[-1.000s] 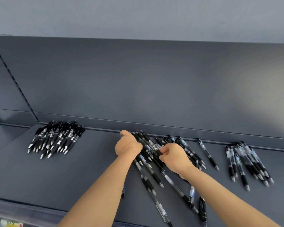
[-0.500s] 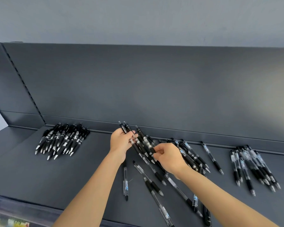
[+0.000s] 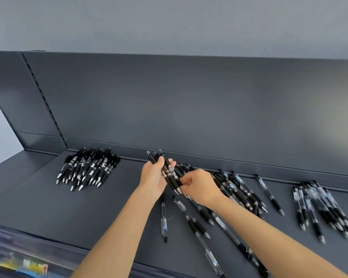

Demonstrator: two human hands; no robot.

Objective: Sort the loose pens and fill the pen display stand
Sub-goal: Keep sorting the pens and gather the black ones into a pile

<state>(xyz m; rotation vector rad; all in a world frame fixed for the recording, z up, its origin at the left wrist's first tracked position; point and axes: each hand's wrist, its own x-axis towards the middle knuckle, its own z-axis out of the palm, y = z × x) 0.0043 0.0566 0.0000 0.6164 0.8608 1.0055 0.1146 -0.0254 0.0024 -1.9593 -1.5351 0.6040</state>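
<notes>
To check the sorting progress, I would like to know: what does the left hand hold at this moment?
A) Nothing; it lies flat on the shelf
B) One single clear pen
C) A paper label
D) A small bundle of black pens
D: the left hand grips a bundle of black pens with its fingers curled round them, while the right hand pinches their lower ends.

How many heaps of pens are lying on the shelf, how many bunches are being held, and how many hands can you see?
Heaps on the shelf: 3 (left heap, middle heap, right heap)
Held bunches: 1 (bunch of pens)
Hands: 2 (left hand grips the bunch, right hand pinches its tips)
Total: 6
</notes>
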